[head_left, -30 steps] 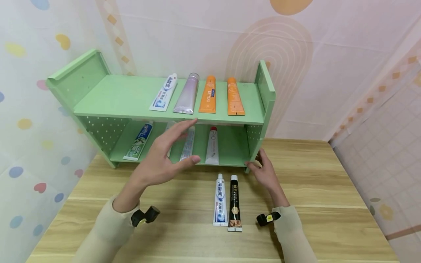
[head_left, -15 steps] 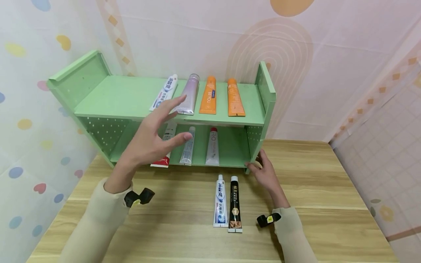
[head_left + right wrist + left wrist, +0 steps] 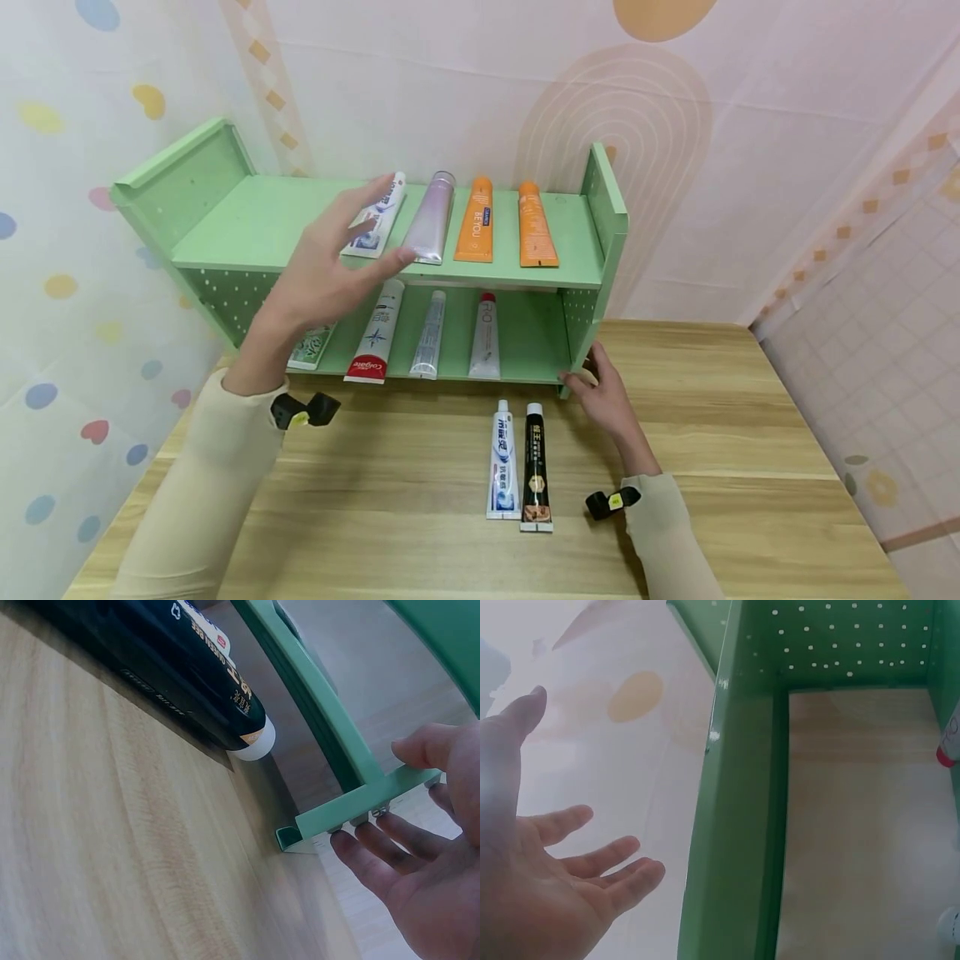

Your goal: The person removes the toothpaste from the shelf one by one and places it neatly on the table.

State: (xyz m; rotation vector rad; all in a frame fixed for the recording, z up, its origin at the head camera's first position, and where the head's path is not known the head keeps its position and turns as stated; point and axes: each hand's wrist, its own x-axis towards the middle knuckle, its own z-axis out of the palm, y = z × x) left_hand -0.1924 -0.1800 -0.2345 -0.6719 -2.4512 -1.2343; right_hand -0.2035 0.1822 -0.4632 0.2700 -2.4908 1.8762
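My left hand [image 3: 322, 267] hangs in front of the green two-tier shelf [image 3: 217, 233], fingers spread and holding nothing. It partly covers a white-and-blue toothpaste tube [image 3: 367, 244] on the upper tier; beside that lie a lilac tube [image 3: 432, 218] and two orange tubes, one marked BEYOU [image 3: 475, 225]. My right hand [image 3: 606, 396] grips the shelf's lower right side, thumb on one face and fingers behind, as the right wrist view shows. Below the shelf, a white-and-blue toothpaste tube [image 3: 502, 467] and a black toothpaste tube [image 3: 536, 467] lie side by side.
On the lower tier lie a half-hidden green-and-white tube [image 3: 310, 350], a red-and-white Colgate tube [image 3: 375, 333], a slim silvery tube [image 3: 429, 337] and a red-capped tube [image 3: 485, 337]. The wooden table [image 3: 735, 433] meets patterned cloth walls [image 3: 450, 100].
My left hand has moved up and left, from before the lower tier to the upper one, uncovering the Colgate tube. My right hand stays on the shelf's side.
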